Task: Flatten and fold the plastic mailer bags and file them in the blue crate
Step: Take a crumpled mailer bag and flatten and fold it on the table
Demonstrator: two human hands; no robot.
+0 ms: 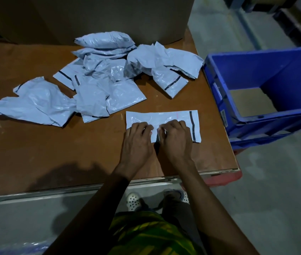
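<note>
Left to centre: crumpled pale grey plastic mailer bags [98,83] lie in a loose heap on the brown wooden surface [35,153], from the left edge up to the far edge, where a big brown cardboard box [90,15] stands. We count none of these as done.

Right of centre, close to the near edge: one flattened pale grey plastic mailer bag [164,116] lies long side across, with its black strip at the right end. Both hands are on its middle. The left hand [138,137] and right hand [175,138] sit side by side, nearly touching, knuckles up and fingers curled down onto the film. It looks like a pinch at the midline rather than a flat press.

Step in hand, as we read it: flattening is finished on this bag and the fold is starting.

Next move needs one half brought over the other with the edges lined up, then a crease pressed in. The film is slick and springy, so it needs to be held down or it reopens.

Far right, just off the surface's right edge: the blue plastic crate [256,54]. We see no bags in it, only a brown panel at the bottom. Filing means carrying the folded bag right, past that edge.
</note>
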